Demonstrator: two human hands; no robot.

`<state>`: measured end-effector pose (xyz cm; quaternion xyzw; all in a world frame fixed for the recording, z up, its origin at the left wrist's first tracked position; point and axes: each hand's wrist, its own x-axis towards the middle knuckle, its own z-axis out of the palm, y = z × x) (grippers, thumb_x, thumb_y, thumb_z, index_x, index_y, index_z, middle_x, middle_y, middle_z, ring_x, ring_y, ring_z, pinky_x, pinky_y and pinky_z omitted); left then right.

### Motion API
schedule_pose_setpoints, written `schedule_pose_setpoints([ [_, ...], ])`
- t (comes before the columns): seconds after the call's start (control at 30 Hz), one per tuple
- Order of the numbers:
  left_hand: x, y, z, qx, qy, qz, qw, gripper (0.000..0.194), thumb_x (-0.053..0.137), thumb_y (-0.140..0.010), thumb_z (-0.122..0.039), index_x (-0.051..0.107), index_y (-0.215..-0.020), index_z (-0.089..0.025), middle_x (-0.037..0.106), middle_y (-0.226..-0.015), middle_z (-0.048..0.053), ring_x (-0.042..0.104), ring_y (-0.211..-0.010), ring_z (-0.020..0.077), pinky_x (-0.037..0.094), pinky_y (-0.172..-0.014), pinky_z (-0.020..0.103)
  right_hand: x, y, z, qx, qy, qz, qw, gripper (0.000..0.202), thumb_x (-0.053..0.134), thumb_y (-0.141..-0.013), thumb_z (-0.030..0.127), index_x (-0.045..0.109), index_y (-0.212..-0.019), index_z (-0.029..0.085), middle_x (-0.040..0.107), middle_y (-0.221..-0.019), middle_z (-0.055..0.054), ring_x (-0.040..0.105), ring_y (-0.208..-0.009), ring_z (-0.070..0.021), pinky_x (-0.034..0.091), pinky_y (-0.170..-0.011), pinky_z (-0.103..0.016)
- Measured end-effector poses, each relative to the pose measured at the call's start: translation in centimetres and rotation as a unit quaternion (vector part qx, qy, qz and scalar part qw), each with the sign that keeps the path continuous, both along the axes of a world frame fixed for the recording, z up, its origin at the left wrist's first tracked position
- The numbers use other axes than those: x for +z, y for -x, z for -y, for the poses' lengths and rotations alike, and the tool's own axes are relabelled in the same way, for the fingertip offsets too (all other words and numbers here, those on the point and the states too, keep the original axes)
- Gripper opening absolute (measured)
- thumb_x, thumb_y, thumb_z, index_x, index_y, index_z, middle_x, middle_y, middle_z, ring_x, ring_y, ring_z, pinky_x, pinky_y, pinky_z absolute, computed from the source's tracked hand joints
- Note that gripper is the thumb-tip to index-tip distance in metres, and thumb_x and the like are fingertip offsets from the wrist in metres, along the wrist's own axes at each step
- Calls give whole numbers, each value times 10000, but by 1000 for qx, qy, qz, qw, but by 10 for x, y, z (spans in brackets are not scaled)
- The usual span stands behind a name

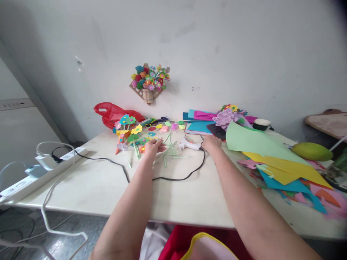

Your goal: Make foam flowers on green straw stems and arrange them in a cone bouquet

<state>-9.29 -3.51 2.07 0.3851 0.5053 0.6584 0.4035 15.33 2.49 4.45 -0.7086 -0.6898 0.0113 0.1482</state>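
My left hand (155,147) is over the pile of thin pale-green strips (169,148), fingers stretched out and somewhat apart, with nothing clearly held. To its right, a white glue gun (189,144) lies on the table, its black cord (187,178) curving toward me. Just past the glue gun's handle, my right hand (211,143) is closed near the tabletop. A small greyish tip shows by its fingers, but what they hold is hidden. Foam flowers in an orange cone (121,139) stand left of my left hand.
A white power strip (43,177) with plugs lies along the left edge. Behind are a red plastic bag (108,112) and blue foam sheets (200,127). Green sheet (255,141), yellow sheet (284,168) and scraps cover the right side. A flower basket (148,95) hangs on the wall.
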Motion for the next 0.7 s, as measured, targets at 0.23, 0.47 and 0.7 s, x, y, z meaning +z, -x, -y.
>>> schedule_pose_setpoints([
  [0.23,4,0,2,-9,-34,8,999,248,583,-801,-351,579,-840,-107,650,-627,75,628,-504,146,493,-485,230,4,0,0,-33,-6,-3,999,321,554,-740,240,682,-1027,176,661,-1042,-158,617,-981,-250,460,-747,-307],
  [0.47,4,1,2,29,-28,6,999,194,653,-734,-274,560,-703,-106,651,-624,75,614,-483,134,491,-485,226,4,12,-4,54,-28,-64,996,338,562,-725,321,678,-1038,272,678,-1045,-60,614,-966,-228,443,-707,-276],
  [0.7,5,2,3,45,-42,37,997,231,676,-714,-291,510,-679,-134,653,-630,76,619,-494,145,510,-517,257,2,20,-3,68,-48,-97,992,348,554,-732,356,656,-1056,283,663,-1092,-38,598,-986,-228,434,-719,-285],
])
